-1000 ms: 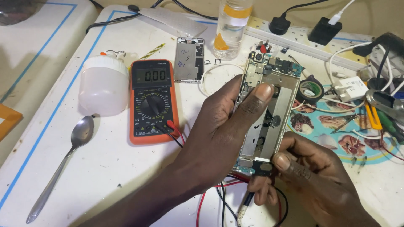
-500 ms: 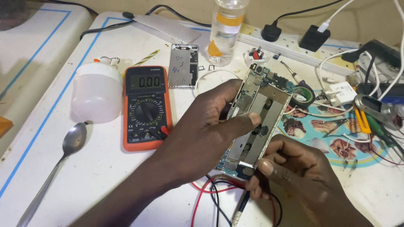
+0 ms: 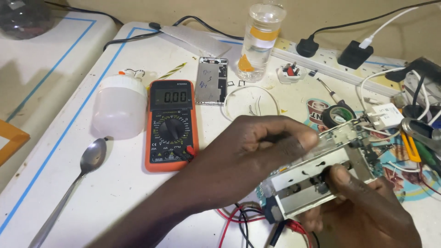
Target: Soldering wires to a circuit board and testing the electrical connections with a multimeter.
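Observation:
Both hands hold an opened phone chassis [image 3: 317, 183], a silver metal frame with a bare circuit board at its far end, tilted so it lies nearly sideways. My left hand [image 3: 257, 151] reaches in from the lower left and curls its fingers over the upper long edge. My right hand [image 3: 367, 216] supports the frame from below at the lower right, thumb pressed on the inner face. Red and black test leads [image 3: 234, 220] trail under the frame.
An orange multimeter [image 3: 171, 124] lies left of the hands, beside a white bulb [image 3: 119, 108] and a spoon [image 3: 92, 158]. Behind are a silver phone plate [image 3: 211, 80], a clear bottle [image 3: 257, 41], a power strip [image 3: 321, 57], a tape roll [image 3: 337, 115] and tools at the right.
The phone chassis has turned from nearly upright to lying sideways and shifted right. My left hand went from resting fingers along its face to curling over its upper edge.

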